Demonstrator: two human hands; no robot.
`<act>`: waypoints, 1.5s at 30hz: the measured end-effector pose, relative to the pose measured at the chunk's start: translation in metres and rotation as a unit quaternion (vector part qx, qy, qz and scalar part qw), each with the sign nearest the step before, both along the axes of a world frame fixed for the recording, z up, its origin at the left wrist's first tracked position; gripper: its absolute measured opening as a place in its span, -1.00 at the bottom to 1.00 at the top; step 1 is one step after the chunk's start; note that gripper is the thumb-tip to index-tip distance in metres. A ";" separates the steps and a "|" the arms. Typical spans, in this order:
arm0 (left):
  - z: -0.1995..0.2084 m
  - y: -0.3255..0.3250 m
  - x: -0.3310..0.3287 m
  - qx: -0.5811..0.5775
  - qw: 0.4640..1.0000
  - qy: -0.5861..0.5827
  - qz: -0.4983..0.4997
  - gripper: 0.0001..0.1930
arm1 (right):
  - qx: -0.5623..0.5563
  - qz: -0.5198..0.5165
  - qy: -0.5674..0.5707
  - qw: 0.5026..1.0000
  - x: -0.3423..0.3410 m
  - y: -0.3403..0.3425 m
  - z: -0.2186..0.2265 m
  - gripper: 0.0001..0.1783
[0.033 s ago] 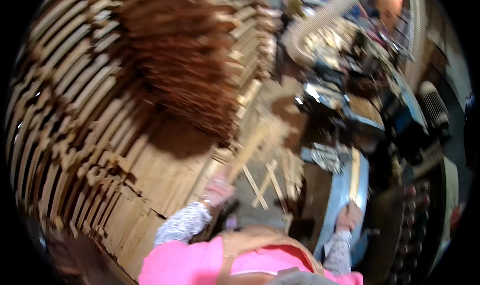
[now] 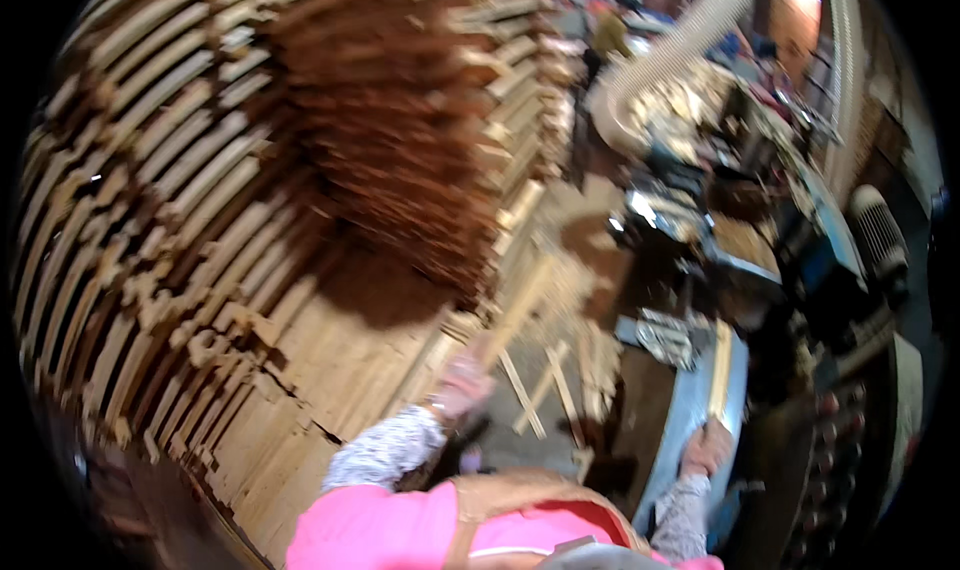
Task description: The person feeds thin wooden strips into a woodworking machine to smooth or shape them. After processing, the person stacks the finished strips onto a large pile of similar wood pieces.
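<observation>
My left hand is closed around the near end of a pale wooden strip, which points away from me beside the wood stack. The strip is smeared by motion. On the right, my right hand grips the near end of another narrow wooden strip. That strip lies along the blue machine bed, its far end close to a shiny metal part of the machine.
Tall stacks of wooden strips and brown rough-edged boards fill the left. Loose sticks lie crossed on the floor. A ribbed hose hangs over machinery at far right. A slatted motor housing stands beyond.
The whole view has shifted a little, so everything sits slightly further right and lower. Both hands keep their grips, with no clear movement relative to the machine or the stack.
</observation>
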State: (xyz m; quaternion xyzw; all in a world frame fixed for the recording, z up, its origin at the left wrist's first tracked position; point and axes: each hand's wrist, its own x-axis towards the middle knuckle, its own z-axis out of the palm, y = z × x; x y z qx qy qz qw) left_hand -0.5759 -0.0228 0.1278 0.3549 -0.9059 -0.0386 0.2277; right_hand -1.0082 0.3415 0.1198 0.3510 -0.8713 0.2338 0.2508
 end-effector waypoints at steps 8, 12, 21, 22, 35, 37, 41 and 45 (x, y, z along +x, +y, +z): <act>0.050 -0.020 -0.213 -0.484 0.836 -0.209 0.152 -0.85 | -0.002 0.304 -0.339 0.890 0.059 -0.123 0.046 -0.19; 0.063 0.028 -0.276 0.111 0.974 0.160 -0.115 -0.81 | -0.007 0.170 -0.461 0.871 0.148 -0.089 0.102 -0.02; -0.002 0.092 -0.161 0.587 0.797 0.127 -0.064 -0.24 | 0.183 -0.209 -0.266 0.923 0.213 0.148 0.057 -0.17; -0.020 0.086 -0.138 0.598 0.794 0.109 -0.027 -0.25 | 0.171 -0.212 -0.243 0.931 0.205 0.150 0.052 -0.18; -0.025 0.003 -0.065 0.324 0.943 -0.006 0.073 -0.31 | 0.068 -0.172 -0.139 0.973 -0.019 -0.043 -0.002 -0.26; -0.030 -0.025 -0.031 0.224 0.960 -0.088 0.140 -0.36 | 0.056 -0.141 -0.153 0.976 0.008 -0.035 0.006 -0.24; -0.098 -0.060 0.110 -0.086 0.955 -0.121 0.258 -0.44 | 0.120 -0.170 -0.229 0.951 0.096 0.042 0.027 -0.32; -0.058 -0.046 0.144 0.062 0.918 -0.272 0.280 -0.18 | 0.167 -0.172 -0.148 0.960 0.179 0.162 0.006 -0.31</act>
